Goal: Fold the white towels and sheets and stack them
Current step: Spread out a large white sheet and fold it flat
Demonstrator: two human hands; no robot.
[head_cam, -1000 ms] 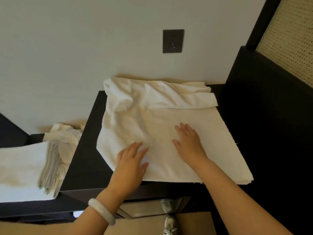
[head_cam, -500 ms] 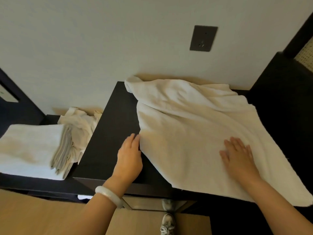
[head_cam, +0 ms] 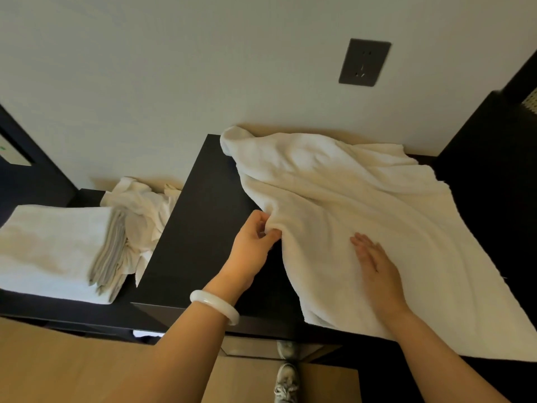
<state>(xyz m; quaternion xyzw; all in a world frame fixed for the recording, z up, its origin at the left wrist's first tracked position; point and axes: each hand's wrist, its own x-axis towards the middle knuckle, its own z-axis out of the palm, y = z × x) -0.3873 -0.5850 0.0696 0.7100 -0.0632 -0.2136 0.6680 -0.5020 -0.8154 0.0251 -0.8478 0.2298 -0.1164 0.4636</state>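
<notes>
A large white towel (head_cam: 357, 205) lies rumpled over the right part of a black cabinet top (head_cam: 203, 228), its far edge bunched against the wall. My left hand (head_cam: 252, 242), with a white bangle on the wrist, pinches the towel's left edge and lifts a fold of it. My right hand (head_cam: 374, 269) lies flat on the towel near its front, fingers straight. At the left, on a lower black shelf, sits a stack of folded white towels (head_cam: 49, 248), with a crumpled white cloth (head_cam: 142, 210) behind it.
A pale wall runs behind the cabinet with a dark socket plate (head_cam: 364, 62) on it. A tall black panel (head_cam: 491, 175) stands at the right. The wooden floor and a white shoe (head_cam: 286, 382) show below the cabinet's front edge.
My left hand went from lying flat beside the towel's edge to pinching that edge and raising it. My right hand slid left across the towel. The view shifted slightly right.
</notes>
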